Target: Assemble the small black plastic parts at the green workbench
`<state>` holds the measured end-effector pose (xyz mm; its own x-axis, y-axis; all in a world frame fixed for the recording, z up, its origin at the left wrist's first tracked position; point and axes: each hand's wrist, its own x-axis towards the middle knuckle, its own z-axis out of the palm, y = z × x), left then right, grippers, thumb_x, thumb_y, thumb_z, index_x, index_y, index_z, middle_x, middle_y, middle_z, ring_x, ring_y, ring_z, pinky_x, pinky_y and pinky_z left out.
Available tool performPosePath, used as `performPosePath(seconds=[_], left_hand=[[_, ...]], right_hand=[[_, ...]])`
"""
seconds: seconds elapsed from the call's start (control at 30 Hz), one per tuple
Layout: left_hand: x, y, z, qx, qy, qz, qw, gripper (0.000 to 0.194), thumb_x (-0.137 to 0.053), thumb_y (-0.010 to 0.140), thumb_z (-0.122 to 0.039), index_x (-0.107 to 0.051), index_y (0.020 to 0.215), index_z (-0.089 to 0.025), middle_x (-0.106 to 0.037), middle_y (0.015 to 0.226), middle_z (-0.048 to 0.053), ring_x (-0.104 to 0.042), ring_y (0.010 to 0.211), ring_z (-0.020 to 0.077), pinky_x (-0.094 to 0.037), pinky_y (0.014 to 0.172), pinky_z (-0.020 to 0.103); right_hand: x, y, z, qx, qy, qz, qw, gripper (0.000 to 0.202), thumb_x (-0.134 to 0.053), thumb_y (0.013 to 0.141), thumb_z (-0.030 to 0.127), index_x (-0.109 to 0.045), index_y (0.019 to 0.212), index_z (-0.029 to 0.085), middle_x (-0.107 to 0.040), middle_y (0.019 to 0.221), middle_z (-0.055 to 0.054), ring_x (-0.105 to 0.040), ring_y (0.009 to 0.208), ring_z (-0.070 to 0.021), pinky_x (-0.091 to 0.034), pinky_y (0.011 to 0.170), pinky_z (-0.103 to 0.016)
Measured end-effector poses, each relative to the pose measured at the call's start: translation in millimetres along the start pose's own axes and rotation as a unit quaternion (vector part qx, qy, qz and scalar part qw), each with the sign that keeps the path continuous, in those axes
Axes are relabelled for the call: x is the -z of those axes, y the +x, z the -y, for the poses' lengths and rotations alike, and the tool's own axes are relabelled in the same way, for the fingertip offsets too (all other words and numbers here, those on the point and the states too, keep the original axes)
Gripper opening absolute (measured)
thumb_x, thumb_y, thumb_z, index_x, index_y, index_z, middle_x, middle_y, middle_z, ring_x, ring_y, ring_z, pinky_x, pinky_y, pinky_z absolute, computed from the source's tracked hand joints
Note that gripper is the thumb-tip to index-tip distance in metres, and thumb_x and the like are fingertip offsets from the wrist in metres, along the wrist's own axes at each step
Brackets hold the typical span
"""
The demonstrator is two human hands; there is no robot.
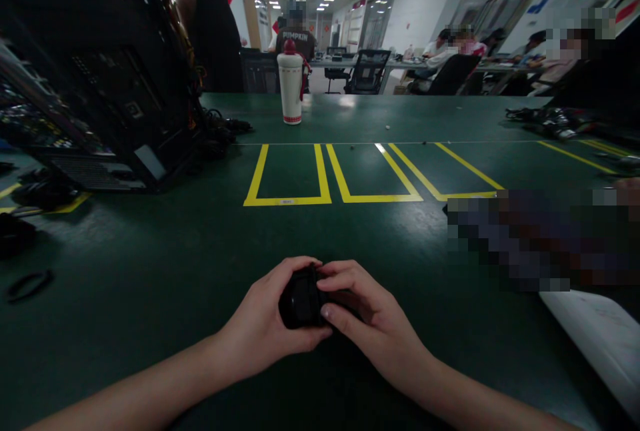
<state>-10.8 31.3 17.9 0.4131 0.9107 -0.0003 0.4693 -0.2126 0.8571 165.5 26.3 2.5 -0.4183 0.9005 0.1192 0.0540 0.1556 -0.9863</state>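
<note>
A small black boxy object (pixel 301 299) with rounded corners is held low over the green table (pixel 210 251), near its front edge; its kind I cannot make out. My left hand (pixel 260 317) wraps round its left side, thumb below and fingers above. From the right, my right hand (pixel 373 314) grips the edge of the same object between thumb and fingertips. The palms and the object's far side are hidden.
An opened black computer case (pixel 115 84) with cables stands at the left. Yellow tape outlines (pixel 287 201) mark the table ahead, with a white tumbler (pixel 291 91) behind them. A white object (pixel 600 337) lies at the right, beside a blurred-out area. People sit farther back.
</note>
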Motion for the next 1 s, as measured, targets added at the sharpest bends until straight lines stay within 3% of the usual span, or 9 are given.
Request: performPosePath(seconds=[0.23,0.67,0.87,1.0], left_hand=[[0.2,-1.1,-0.7,0.007,0.003,-0.002,1.0,0.055,-0.067,0.064,-0.025,-0.04,0.112,-0.024,-0.054,0.111,0.004,-0.054,0.1,0.0202,-0.046,0.086,0.035],[-0.4,-0.1,-0.1,-0.003,0.004,-0.002,1.0,0.056,-0.068,0.064,-0.024,-0.04,0.112,-0.024,-0.053,0.114,0.003,-0.052,0.105,0.0194,-0.043,0.09,0.034],[-0.8,-1.2,0.0,0.006,0.01,-0.012,1.0,0.054,-0.067,0.063,-0.025,-0.041,0.111,-0.024,-0.055,0.11,0.004,-0.055,0.1,0.0209,-0.046,0.086,0.035],[-0.9,-1.6,0.7,0.001,0.011,-0.015,1.0,0.055,-0.066,0.063,-0.025,-0.041,0.112,-0.024,-0.054,0.11,0.004,-0.054,0.1,0.0211,-0.046,0.085,0.035]], right_hand=[[-1.6,-0.2,6.0,-0.026,0.014,0.011,1.0,0.037,-0.051,0.079,0.01,-0.048,0.113,0.025,-0.045,0.113,-0.005,-0.049,0.108,-0.0159,-0.043,0.095,-0.034],[-0.6,-0.4,0.4,-0.017,0.017,-0.009,1.0,0.022,-0.056,0.077,0.015,-0.057,0.098,0.023,-0.049,0.109,-0.004,-0.051,0.106,-0.0168,-0.045,0.092,-0.033],[-0.5,0.3,3.8,-0.025,0.03,0.007,0.999,0.038,-0.054,0.077,0.011,-0.05,0.112,0.025,-0.049,0.112,-0.004,-0.05,0.108,-0.0169,-0.042,0.096,-0.035],[-0.2,-0.8,4.5,-0.02,0.005,0.008,1.0,0.037,-0.053,0.077,0.01,-0.052,0.111,0.024,-0.044,0.115,-0.005,-0.049,0.109,-0.0176,-0.042,0.095,-0.036]])
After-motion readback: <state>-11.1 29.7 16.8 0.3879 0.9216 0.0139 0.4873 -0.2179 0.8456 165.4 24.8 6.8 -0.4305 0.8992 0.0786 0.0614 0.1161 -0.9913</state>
